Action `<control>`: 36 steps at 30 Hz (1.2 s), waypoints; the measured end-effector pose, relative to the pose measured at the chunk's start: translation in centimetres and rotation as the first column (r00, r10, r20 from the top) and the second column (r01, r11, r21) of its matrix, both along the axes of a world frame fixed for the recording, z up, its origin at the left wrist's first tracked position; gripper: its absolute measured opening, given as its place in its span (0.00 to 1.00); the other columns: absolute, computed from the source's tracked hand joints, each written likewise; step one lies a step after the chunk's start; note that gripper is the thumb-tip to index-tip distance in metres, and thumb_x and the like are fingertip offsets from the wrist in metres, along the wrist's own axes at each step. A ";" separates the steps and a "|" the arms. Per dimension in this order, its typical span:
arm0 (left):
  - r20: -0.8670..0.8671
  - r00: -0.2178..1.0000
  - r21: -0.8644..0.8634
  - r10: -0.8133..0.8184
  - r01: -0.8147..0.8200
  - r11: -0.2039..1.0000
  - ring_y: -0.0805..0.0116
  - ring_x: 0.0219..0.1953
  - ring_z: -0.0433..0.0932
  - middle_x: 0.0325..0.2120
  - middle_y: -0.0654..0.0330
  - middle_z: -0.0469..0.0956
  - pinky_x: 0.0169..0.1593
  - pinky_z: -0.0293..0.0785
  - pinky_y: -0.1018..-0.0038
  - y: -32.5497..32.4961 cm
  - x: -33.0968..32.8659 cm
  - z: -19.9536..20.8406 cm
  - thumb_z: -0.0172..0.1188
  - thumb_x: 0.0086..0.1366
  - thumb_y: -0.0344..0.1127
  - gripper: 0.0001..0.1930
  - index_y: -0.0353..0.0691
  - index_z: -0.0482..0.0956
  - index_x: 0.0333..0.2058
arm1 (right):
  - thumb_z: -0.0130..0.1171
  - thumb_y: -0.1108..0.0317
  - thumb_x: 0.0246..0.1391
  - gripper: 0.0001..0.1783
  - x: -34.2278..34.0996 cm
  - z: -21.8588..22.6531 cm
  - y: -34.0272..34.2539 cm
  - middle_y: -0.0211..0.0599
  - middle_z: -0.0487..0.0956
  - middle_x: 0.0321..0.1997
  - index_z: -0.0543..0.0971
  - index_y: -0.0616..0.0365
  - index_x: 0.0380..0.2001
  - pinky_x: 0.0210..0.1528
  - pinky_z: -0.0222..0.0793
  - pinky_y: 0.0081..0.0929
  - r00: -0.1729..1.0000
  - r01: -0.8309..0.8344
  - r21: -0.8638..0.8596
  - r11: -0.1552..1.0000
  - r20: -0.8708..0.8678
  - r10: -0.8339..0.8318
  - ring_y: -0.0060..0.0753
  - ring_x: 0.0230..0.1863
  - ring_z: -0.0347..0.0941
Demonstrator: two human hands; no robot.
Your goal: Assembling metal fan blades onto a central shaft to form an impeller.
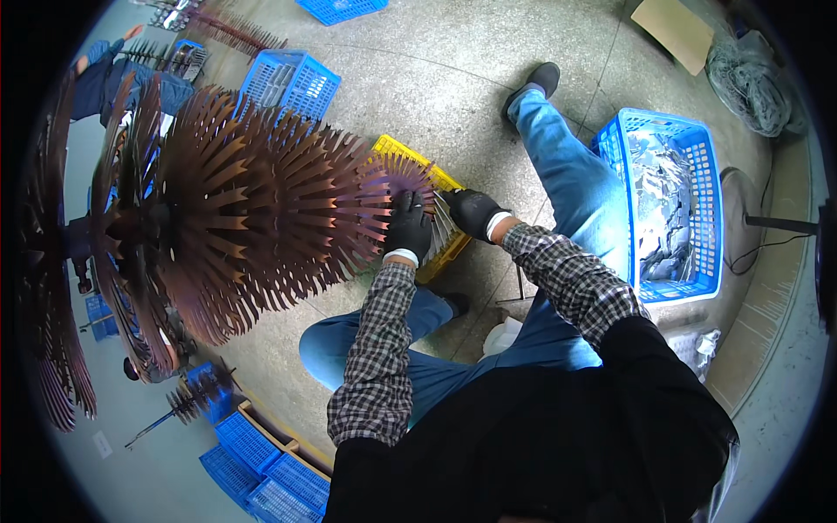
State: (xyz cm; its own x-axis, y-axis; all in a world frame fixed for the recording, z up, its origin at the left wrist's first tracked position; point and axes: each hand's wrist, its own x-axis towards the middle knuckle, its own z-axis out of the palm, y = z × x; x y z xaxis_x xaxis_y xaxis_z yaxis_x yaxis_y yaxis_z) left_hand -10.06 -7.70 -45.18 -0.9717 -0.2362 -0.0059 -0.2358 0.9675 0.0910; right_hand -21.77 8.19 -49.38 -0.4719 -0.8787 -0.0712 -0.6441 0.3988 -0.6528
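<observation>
A large rack of reddish-brown metal blades (pixel 261 205), fanned out in rings, fills the left side and narrows toward my hands. My left hand (pixel 408 228), in a black glove, lies against its narrow end with the fingers curled; what they grip is hidden. Just right of it, my right hand (pixel 473 214), gloved too, is closed with its fingertips at several silvery blades (pixel 442 228) that stick out between the hands. Beneath both hands stands a yellow crate (pixel 449 254), partly covered by the rack and the left hand.
By my right leg is a blue basket (pixel 717 209) holding shiny flat metal pieces (pixel 663 205). Another blue basket (pixel 314 91) stands beyond the rack. Blue crates (pixel 253 444) line the lower left. Cardboard (pixel 673 33) and a wire bundle (pixel 745 83) lie far right. Another person (pixel 170 87) is at the upper left.
</observation>
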 end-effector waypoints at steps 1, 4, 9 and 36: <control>0.024 1.000 0.007 -0.001 0.001 1.000 0.42 0.47 0.77 0.60 0.48 0.71 0.53 0.74 0.57 -0.2 0.4 -0.3 0.52 0.63 0.36 0.26 0.38 0.71 0.61 | 0.55 0.66 0.55 0.24 0.3 0.3 0.0 0.54 0.80 0.49 0.74 0.61 0.56 0.49 0.73 0.43 1.000 -0.008 0.007 1.000 0.013 0.008 0.60 0.46 0.77; 0.085 0.996 0.020 -0.008 0.006 1.000 0.40 0.51 0.74 0.64 0.49 0.67 0.54 0.74 0.54 -1.4 1.1 -1.3 0.52 0.62 0.35 0.29 0.42 0.68 0.63 | 0.55 0.66 0.55 0.27 0.4 1.3 -0.4 0.55 0.79 0.51 0.72 0.61 0.59 0.51 0.72 0.42 0.999 -0.029 0.016 0.999 0.042 0.028 0.59 0.48 0.76; -0.068 0.997 0.222 -0.035 0.049 0.974 0.43 0.48 0.78 0.58 0.47 0.75 0.53 0.74 0.57 -1.3 -0.1 -1.3 0.52 0.64 0.36 0.26 0.35 0.72 0.60 | 0.55 0.67 0.56 0.29 -2.1 -1.7 3.6 0.55 0.80 0.50 0.71 0.60 0.61 0.50 0.73 0.40 0.999 -0.044 -0.047 0.998 -0.034 0.042 0.57 0.47 0.77; 0.164 0.983 0.221 0.080 -0.115 0.969 0.49 0.59 0.72 0.59 0.45 0.73 0.65 0.64 0.62 -3.7 3.1 0.5 0.48 0.71 0.36 0.23 0.30 0.70 0.61 | 0.58 0.51 0.54 0.15 -3.3 -6.4 50.5 0.36 0.85 0.30 0.85 0.49 0.33 0.36 0.75 0.43 0.425 0.851 0.481 0.209 -0.398 -0.813 0.44 0.28 0.79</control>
State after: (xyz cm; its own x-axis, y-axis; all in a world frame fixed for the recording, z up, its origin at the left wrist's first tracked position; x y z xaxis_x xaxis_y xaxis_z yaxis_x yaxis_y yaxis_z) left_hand -6.95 -11.40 -44.72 -0.9272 -0.3049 -0.2174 -0.3563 0.8968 0.2623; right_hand -25.05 58.66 -55.83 -0.9265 0.2388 -0.2908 0.2672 0.9617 -0.0616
